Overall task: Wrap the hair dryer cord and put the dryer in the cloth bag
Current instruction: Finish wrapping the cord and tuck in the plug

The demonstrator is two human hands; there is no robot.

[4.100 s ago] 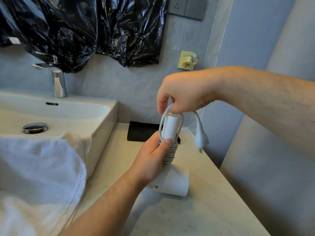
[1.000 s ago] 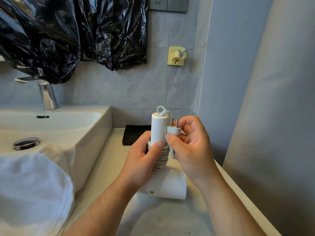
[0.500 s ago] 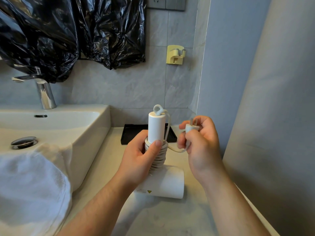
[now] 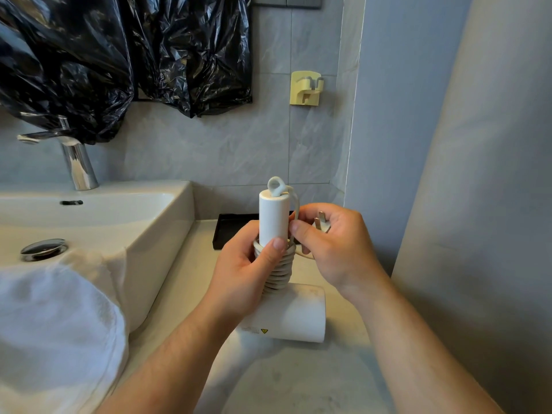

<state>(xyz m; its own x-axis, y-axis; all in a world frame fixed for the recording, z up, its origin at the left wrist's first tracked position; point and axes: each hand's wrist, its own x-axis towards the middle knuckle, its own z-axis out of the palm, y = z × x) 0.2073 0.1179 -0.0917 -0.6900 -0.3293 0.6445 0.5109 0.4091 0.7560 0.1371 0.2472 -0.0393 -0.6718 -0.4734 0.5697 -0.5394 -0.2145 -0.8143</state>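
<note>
Both clamped: my left hand grips cord on dryer, right hand pinches plug. End untucked; release likely unwinds coils.

Fingers and frame edges hide parts of the scene

The right hand closes round the plug, so only its two prongs show. The left hand covers the front of the cord coils and the left end of the hair dryer barrel. Handle and hands hide the right part of the black tray at centre. The top edge cuts the wall plate and black plastic. The lower left edges cut the white towel. The print on the label is too small to read.
</note>
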